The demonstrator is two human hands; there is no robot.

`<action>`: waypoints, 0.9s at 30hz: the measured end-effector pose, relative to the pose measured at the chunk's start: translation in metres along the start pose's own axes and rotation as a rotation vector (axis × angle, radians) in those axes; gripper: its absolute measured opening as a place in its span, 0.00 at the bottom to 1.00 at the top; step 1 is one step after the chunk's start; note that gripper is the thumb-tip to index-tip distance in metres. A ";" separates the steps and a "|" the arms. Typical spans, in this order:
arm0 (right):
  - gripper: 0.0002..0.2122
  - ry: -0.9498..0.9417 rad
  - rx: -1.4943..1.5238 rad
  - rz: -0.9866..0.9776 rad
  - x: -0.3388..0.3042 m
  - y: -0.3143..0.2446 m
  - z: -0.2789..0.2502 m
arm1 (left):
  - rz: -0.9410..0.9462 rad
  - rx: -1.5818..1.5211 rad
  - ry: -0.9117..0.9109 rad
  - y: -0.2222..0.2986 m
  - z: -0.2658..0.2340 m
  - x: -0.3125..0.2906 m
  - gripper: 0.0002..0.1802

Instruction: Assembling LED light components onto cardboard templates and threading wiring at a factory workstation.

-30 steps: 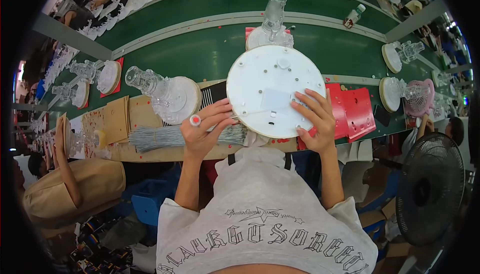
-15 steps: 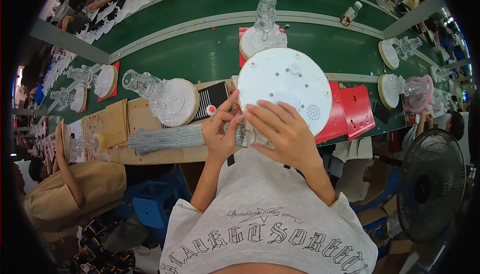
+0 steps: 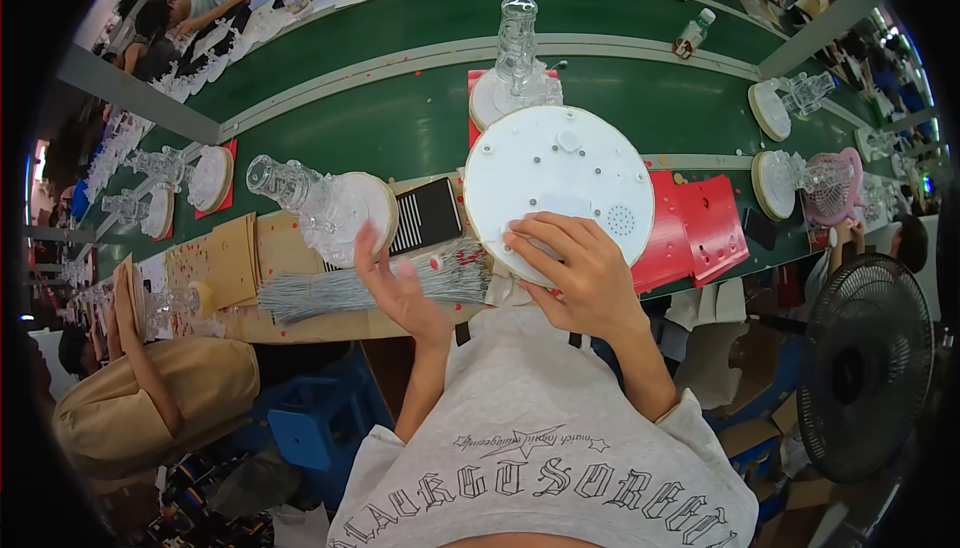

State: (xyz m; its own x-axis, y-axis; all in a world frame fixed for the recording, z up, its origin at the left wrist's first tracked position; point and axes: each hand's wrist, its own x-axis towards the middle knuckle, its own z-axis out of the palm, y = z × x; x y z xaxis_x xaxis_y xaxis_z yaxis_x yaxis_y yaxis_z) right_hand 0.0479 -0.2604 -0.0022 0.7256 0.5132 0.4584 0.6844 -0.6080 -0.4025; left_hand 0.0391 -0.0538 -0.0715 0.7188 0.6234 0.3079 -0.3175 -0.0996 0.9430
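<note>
A white round base [image 3: 560, 173] with small holes, dark screws and a speaker grille is tipped up in front of me, its underside facing me. My right hand [image 3: 585, 273] is at its lower edge, fingers over the face and thumb by the rim. To the left, my left hand [image 3: 405, 293] is raised over the wires, fingers apart and partly blurred, with nothing visible in it. A small red piece [image 3: 436, 261] shows beside that hand. Near its fingertips lies another white base with a clear bottle-shaped piece [image 3: 300, 193] on it.
A bundle of thin grey wires [image 3: 310, 293] lies along the near edge. A black striped box [image 3: 428, 213], cardboard sheets [image 3: 232, 258] and red sheets [image 3: 710, 228] surround the base. Behind it stands another clear piece [image 3: 518, 43]. A black fan [image 3: 850, 368] is at right; a co-worker [image 3: 160, 388] sits at left.
My left hand has moved left, away from the base; the round red-and-white piece no longer shows in its fingers. My right hand's fingers have drawn closer together at the base's lower edge.
</note>
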 end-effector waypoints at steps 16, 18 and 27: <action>0.18 0.659 -0.275 0.956 -0.179 0.221 0.003 | -0.552 0.039 -0.679 0.035 0.026 0.014 0.27; 0.23 0.417 -0.508 1.167 -0.297 0.295 0.023 | -0.543 -0.025 -0.686 0.030 0.028 0.013 0.28; 0.34 -0.147 -0.521 1.324 -0.367 0.296 0.033 | -0.547 -0.044 -0.673 0.017 0.022 0.015 0.28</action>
State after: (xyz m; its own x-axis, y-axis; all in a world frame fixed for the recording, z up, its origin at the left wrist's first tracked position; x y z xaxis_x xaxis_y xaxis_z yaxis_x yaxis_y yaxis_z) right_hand -0.0132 -0.6089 -0.3155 0.8201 -0.5602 -0.1165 -0.5714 -0.8126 -0.1147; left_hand 0.0586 -0.0634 -0.0479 0.9861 -0.0180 -0.1650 0.1660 0.1188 0.9789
